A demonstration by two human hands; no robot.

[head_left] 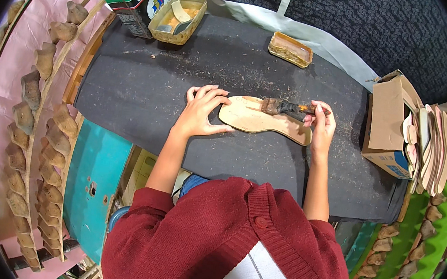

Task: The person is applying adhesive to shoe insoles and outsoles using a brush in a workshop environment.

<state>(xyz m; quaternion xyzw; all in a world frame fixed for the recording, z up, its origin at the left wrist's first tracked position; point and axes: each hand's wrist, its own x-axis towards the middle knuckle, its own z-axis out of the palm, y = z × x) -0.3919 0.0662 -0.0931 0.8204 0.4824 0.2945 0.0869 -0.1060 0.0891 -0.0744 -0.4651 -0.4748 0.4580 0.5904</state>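
A tan shoe insole [241, 118] lies flat on the dark-covered table in front of me. My left hand [203, 110] is curved around its rounded left end, thumb at the near edge and forefinger at the far edge. In my right hand [321, 128] is a worn brush [285, 108], its dark handle pinched between thumb and fingers. The brush lies across the insole's far side with its bristles pointing left, over a darker, wet-looking patch. Part of the handle is hidden by my fingers.
A stained tub [191, 31] with scrapers stands at the far left beside a green-and-black can [142, 2]. A smaller tray [291, 50] sits at the back. On the right, a cardboard box [384, 114] holds several insoles [435, 149]. Racks of shoe lasts [23, 115] flank the table [132, 82].
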